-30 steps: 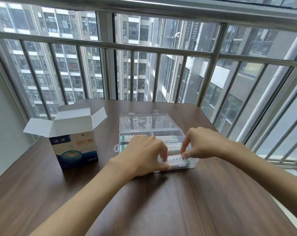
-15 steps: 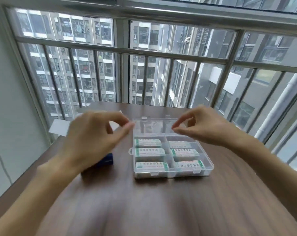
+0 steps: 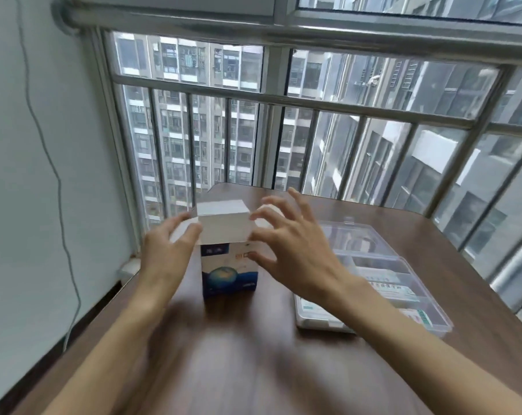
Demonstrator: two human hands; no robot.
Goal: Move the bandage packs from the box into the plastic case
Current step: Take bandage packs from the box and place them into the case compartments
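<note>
From the head view, both my hands have left the plastic case [image 3: 382,283] and come to the box [image 3: 228,256]: the left hand [image 3: 167,250] and right hand [image 3: 286,250] spread wide, fingers flanking its white flaps, gripping nothing. Bandage packs [image 3: 385,287] fill the case beyond my right fingers, so I judge I'm closing up. Bare table [image 3: 253,369] lies nearer me; its left edge runs just outside my left fingers.

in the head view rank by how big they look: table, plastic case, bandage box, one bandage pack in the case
1. table
2. plastic case, partly behind the right arm
3. bandage box
4. bandage pack
</note>
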